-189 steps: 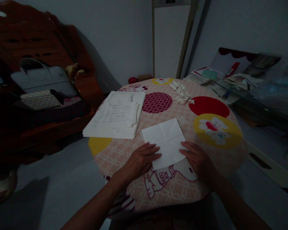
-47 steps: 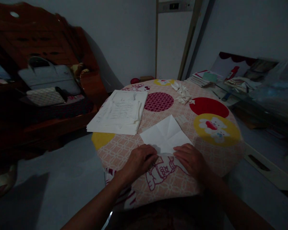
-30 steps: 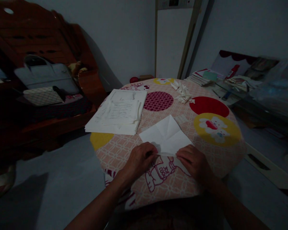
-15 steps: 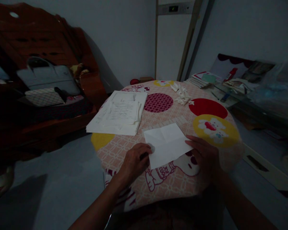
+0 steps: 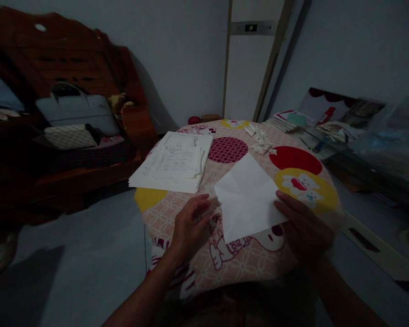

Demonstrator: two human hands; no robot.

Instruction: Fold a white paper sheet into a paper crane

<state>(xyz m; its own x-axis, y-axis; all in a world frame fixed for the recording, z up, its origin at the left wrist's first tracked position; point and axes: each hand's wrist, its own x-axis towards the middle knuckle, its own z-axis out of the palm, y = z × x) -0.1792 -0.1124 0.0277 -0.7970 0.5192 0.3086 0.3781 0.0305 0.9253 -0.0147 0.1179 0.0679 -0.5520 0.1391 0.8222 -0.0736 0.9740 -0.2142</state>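
A creased white square of paper (image 5: 248,200) lies unfolded on a round table with a pink cartoon-print cloth (image 5: 293,254), near its front edge. My left hand (image 5: 192,225) pinches the sheet's left corner with curled fingers. My right hand (image 5: 303,225) rests at the sheet's right corner, fingers against its edge and partly under it. The paper is turned like a diamond, one corner pointing away from me.
A stack of printed white sheets (image 5: 173,161) lies at the table's left. Small folded paper pieces (image 5: 261,138) sit at the far edge. A wooden bench with grey bags (image 5: 77,116) stands left. A low glass table with books and clutter (image 5: 327,125) is on the right.
The sheet, folded into a triangle a second ago, has been opened flat and turned. Both hands moved apart to its left and right corners.
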